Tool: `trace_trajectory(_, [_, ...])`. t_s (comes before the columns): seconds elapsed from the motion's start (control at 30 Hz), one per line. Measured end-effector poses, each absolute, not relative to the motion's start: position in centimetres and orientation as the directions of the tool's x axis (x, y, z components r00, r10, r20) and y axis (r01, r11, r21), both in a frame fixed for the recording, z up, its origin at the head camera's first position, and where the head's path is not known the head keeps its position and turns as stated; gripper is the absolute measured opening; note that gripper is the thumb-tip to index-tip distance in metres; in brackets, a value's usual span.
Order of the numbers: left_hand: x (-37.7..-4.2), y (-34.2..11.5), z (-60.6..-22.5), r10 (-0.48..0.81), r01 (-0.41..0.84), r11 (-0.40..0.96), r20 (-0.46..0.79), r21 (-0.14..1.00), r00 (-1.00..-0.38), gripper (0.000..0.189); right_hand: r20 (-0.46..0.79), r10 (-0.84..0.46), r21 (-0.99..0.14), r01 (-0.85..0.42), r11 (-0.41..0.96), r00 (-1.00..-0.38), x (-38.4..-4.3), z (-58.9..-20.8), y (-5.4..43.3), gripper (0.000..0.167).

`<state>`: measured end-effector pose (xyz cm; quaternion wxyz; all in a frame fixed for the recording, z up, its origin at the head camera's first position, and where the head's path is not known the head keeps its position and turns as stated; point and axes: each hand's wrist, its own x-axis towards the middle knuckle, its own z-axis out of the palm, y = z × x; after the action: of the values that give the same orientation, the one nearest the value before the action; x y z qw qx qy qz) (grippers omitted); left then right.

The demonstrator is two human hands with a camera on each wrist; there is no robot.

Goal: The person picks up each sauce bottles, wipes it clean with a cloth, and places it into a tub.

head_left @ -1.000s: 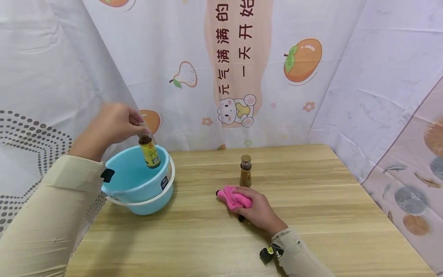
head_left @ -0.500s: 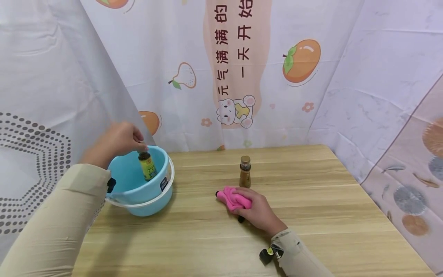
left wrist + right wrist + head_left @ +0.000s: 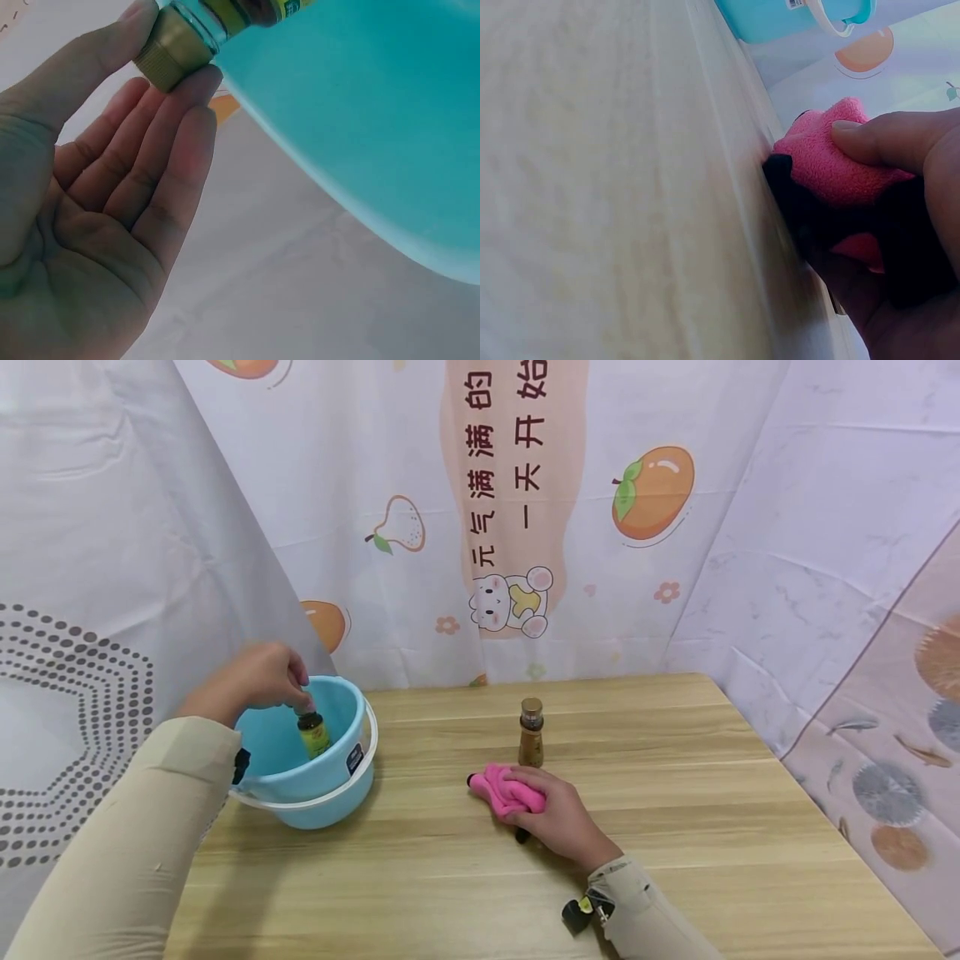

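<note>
My left hand [image 3: 258, 677] reaches over the light blue bucket [image 3: 318, 810] and pinches a small glass bottle [image 3: 315, 740] by its top. That bottle has dark contents and a yellow-green label, and its lower part is inside the bucket. In the left wrist view, thumb and fingertips hold its ribbed gold cap [image 3: 171, 51]. On the table, my right hand [image 3: 564, 818] grips a bunched pink cloth [image 3: 504, 787]. Black ends of something stick out beside the cloth; a black piece [image 3: 799, 202] shows beneath it in the right wrist view, its kind unclear.
A second bottle [image 3: 531, 737], brown with a gold cap, stands upright just behind the right hand. The bucket's white handle [image 3: 367, 760] hangs down its near side. Printed curtains [image 3: 420, 610] hang behind the wooden table [image 3: 675, 777].
The left hand has lowered the bottle from above the rim down into the bucket. The right hand and pink cloth stay where they were.
</note>
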<state>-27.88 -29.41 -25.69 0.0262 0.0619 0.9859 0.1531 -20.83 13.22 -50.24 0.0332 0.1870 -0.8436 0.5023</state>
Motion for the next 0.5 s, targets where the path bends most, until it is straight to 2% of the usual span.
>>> trace_trajectory(0.5, [-27.9,-30.5,-27.5,0.112,0.085,0.93,-0.057,0.358,-0.992,0.041,0.259,-0.28,-0.825,-0.362,0.433,-0.925,-20.9,-50.5,13.2,0.056])
